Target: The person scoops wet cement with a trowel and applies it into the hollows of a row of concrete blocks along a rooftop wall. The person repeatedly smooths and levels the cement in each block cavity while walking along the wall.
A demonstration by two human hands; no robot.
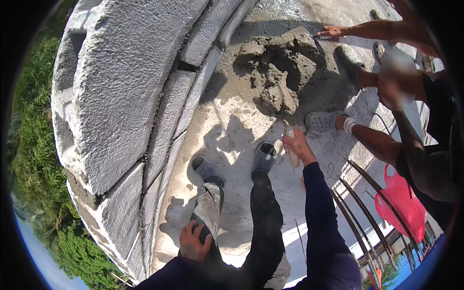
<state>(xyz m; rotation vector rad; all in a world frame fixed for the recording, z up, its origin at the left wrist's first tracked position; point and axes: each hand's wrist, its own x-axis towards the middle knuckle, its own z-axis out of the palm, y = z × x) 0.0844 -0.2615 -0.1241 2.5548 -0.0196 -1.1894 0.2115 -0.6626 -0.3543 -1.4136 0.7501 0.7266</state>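
My right hand (299, 146) is closed around the pale, thick handle (294, 157) of a trowel. Its blade is hard to make out near the edge of a heap of wet grey mortar (280, 89). My left hand (195, 243) lies on my left leg with its fingers apart, holding nothing. The mortar sits on the concrete floor ahead of my feet, lumpy and hollowed in the middle. Across the heap, a co-worker's hand (332, 32) reaches to its far right edge, beside a flat grey blade (297, 32).
A concrete block wall (130, 72) with mortar joints rises along the left. The co-worker crouches at right, a grey clog (321, 123) close to the heap. Rusty steel bars (362, 212) stand near a pink plastic bag (400, 203) at lower right.
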